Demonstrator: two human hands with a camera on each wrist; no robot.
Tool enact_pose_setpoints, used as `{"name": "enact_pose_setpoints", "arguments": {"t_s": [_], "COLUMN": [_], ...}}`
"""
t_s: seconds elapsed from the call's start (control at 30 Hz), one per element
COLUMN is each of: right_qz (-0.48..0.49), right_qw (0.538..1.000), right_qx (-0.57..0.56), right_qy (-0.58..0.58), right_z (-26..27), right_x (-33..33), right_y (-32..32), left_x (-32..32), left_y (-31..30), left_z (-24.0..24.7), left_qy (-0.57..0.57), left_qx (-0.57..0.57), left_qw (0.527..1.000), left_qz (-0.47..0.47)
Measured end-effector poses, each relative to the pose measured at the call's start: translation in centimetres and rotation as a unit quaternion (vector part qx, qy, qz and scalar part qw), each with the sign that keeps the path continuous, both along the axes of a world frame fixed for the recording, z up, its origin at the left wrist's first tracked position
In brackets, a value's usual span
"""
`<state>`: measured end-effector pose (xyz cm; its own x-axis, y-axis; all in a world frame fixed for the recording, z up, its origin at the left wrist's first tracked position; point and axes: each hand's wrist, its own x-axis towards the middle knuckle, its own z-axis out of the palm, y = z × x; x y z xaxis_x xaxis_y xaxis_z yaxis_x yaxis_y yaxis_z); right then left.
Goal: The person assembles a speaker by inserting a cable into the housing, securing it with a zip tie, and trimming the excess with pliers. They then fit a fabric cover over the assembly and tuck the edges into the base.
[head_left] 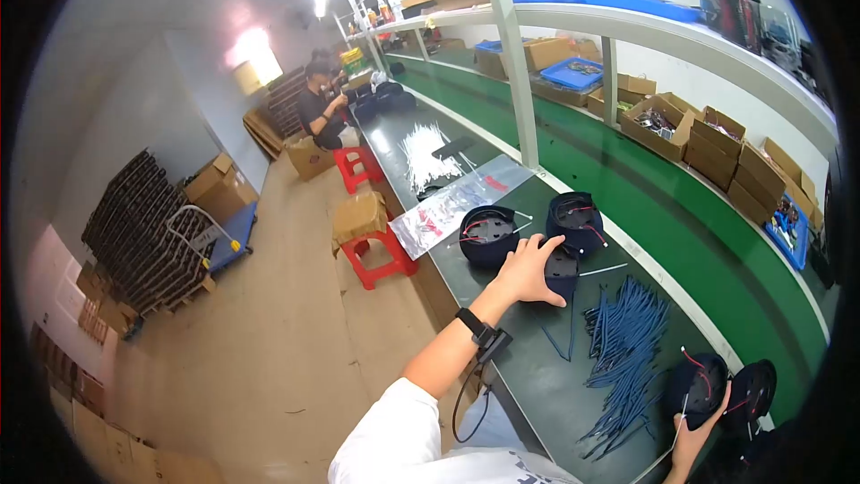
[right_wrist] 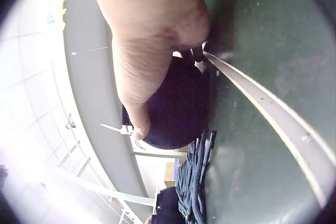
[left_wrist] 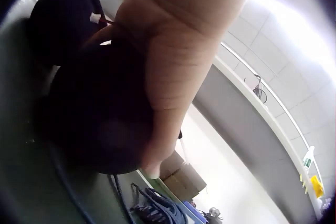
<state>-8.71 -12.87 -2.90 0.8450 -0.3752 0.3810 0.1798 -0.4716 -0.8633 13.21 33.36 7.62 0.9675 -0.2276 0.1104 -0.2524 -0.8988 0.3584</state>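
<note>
My left hand [head_left: 528, 271] grips a dark navy, rounded cup-shaped piece [head_left: 562, 274] on the dark work table, thumb on the near side and fingers over the far side. In the left wrist view that piece [left_wrist: 100, 108] is a dark dome under the palm. Beside it stand two similar cups [head_left: 489, 231] with red wires and white ties. At the lower right my right hand [head_left: 699, 435] holds another such cup [head_left: 695, 387], its hollow side with a red wire facing up. The right wrist view shows the thumb [right_wrist: 138, 124] along this cup's edge [right_wrist: 178, 108].
A pile of dark blue cords [head_left: 623, 359] lies between my hands. One more cup [head_left: 754, 390] stands beyond the right hand. Farther off are a clear plastic bag [head_left: 457, 206], white strips [head_left: 421, 157], a green belt [head_left: 627, 193], a shelf post [head_left: 512, 63] and a seated person [head_left: 318, 103].
</note>
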Motion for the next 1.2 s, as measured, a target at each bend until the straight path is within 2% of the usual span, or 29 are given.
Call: {"name": "enact_pose_setpoints", "arguments": {"t_s": [0.07, 0.1, 0.17, 0.2, 0.27, 0.3, 0.33, 0.4, 0.43, 0.47, 0.5, 0.7, 0.9, 1.03, 1.1, 1.2], "right_qz": [0.000, -0.008, -0.004, 0.000, 0.007, 0.016, 0.028, 0.022, 0.046, 0.057, 0.057, 0.075, 0.092, 0.078, 0.072, 0.068], "right_qw": [0.999, 1.000, 0.997, 0.998, 0.999, 0.998, 0.999, 0.992, 0.994, 0.995, 0.995, 0.994, 0.994, 0.986, 0.990, 0.992], "right_qx": [0.045, -0.003, 0.074, 0.057, 0.021, -0.033, -0.020, -0.078, -0.072, -0.018, -0.004, 0.023, -0.004, -0.077, -0.057, -0.048], "right_qy": [0.004, -0.001, 0.036, 0.036, 0.036, 0.046, 0.025, 0.101, 0.071, 0.078, 0.077, 0.073, 0.063, 0.127, 0.103, 0.093], "right_z": [-0.4, 0.1, 1.1, 1.5, 2.3, 3.9, 4.2, 5.2, 4.4, 4.5, 4.1, 4.0, 4.3, 5.7, 5.4, 5.1], "right_x": [-0.1, -0.3, -0.8, -0.6, -0.1, 0.0, 0.4, -0.1, 0.0, -0.2, -1.0, -1.6, -1.4, -2.0, -2.0, -2.0], "right_y": [0.2, 0.4, 0.7, 0.6, 0.5, 0.7, 1.0, 0.3, -0.5, -0.7, 0.0, -0.5, -0.9, -0.9, -0.9, -0.5], "left_x": [0.1, -0.4, -2.1, -3.0, -3.0, -3.0, -2.5, -1.6, -1.0, -0.9, -1.9, -2.9, -2.7, -2.4, -2.2, -1.7], "left_y": [-0.2, -0.8, -3.1, -5.7, -12.3, -15.1, -18.7, -23.4, -25.7, -27.6, -28.1, -29.6, -29.3, -29.2, -28.9, -28.1], "left_z": [-1.0, -0.6, 3.3, 5.3, 4.7, 4.0, 3.2, 0.4, -1.6, -3.2, -3.2, -4.0, -6.4, -6.2, -5.7, -5.4], "left_qy": [-0.072, -0.109, -0.179, -0.188, -0.192, -0.117, -0.041, 0.019, 0.051, 0.086, 0.125, 0.183, 0.135, 0.119, 0.133, 0.322], "left_qx": [0.020, -0.012, -0.068, -0.134, -0.207, -0.230, -0.254, -0.242, -0.240, -0.229, -0.238, -0.277, -0.321, -0.306, -0.305, -0.323], "left_qw": [0.997, 0.993, 0.977, 0.963, 0.921, 0.906, 0.871, 0.830, 0.810, 0.793, 0.774, 0.751, 0.733, 0.738, 0.745, 0.743], "left_qz": [0.000, -0.031, -0.094, -0.142, -0.268, -0.335, -0.418, -0.503, -0.533, -0.557, -0.574, -0.570, -0.584, -0.589, -0.578, -0.490]}}
